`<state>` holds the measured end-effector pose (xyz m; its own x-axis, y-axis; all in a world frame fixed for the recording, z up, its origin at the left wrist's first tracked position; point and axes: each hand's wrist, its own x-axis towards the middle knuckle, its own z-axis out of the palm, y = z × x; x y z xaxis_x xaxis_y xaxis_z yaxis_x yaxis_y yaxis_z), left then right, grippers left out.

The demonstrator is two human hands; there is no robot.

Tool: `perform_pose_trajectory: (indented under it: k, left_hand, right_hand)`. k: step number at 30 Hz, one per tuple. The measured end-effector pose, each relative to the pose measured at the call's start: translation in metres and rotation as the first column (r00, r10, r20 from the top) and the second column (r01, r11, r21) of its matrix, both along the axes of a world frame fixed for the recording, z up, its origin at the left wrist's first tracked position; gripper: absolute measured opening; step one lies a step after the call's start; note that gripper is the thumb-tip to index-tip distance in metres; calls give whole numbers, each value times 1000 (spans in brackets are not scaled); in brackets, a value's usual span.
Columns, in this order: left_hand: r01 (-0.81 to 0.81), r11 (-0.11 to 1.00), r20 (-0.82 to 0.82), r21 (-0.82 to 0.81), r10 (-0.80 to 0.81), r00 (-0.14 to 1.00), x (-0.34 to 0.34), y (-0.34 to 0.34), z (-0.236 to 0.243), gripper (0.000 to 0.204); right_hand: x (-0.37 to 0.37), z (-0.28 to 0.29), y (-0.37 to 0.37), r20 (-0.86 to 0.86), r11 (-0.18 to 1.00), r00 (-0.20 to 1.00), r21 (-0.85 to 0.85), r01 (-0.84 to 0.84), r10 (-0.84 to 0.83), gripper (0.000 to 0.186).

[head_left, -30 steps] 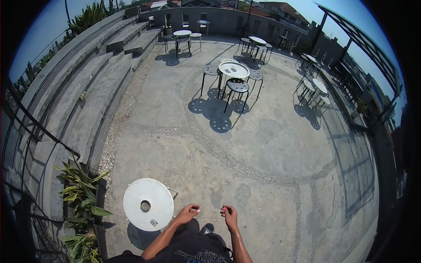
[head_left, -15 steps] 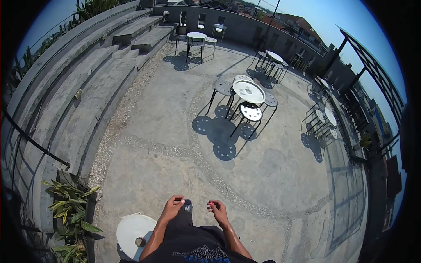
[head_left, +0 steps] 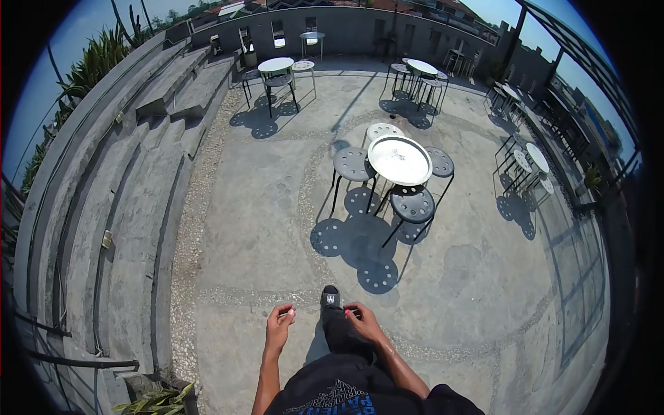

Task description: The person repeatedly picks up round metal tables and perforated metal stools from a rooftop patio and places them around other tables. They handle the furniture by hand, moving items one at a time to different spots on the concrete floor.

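Both my hands are held out in front of me above the concrete floor, apart from each other and touching no furniture. My left hand (head_left: pixel 279 326) is loosely curved, with a gap between thumb and fingers and nothing visible in it. My right hand (head_left: pixel 365 322) is half curled, its fingers apart. A small red spot shows at its fingertips, too small to make out. Between the hands, a dark shoe (head_left: pixel 330 297) with a pale mark is stepped forward. Farther ahead stands a round white table (head_left: pixel 400 160) with perforated stools around it, the nearest a dark stool (head_left: pixel 413 205).
Concrete steps (head_left: pixel 135 187) rise along the left, beside a pebble strip (head_left: pixel 190 277). A black handrail (head_left: pixel 90 362) and a leafy plant (head_left: pixel 160 401) are at the lower left. More round tables, like the white one (head_left: pixel 276 65) at the back, stand near the walls.
I have moved forward, and the view has shifted. The table and stools are nearer; the white stand at the lower left is out of view. One foot has stepped ahead. Both hands stay raised.
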<state>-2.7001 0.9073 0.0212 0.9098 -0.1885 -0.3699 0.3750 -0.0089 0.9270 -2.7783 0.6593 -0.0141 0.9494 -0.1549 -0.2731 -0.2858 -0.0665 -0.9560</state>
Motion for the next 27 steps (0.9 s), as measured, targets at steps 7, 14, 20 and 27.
perform_pose_trajectory:
  k: [7, 14, 20, 27]
  left_hand:
    - [64, 997, -9, 53, -64, 998, 173, -43, 19, 33]
    - [-66, 995, 13, 70, 65, 998, 375, -66, 19, 32]
    - [90, 995, 20, 44, -91, 996, 583, -106, 11, 33]
    - [301, 946, 189, 121, -320, 928, 825, -198, 54, 32]
  right_hand:
    - [206, 35, -45, 17, 996, 996, -17, -86, 86, 25]
    - [441, 57, -76, 145, 968, 960, -109, -226, 241, 26]
    - [601, 24, -101, 49, 998, 998, -28, -49, 50, 25]
    - [760, 59, -160, 205, 959, 970, -221, 176, -131, 23]
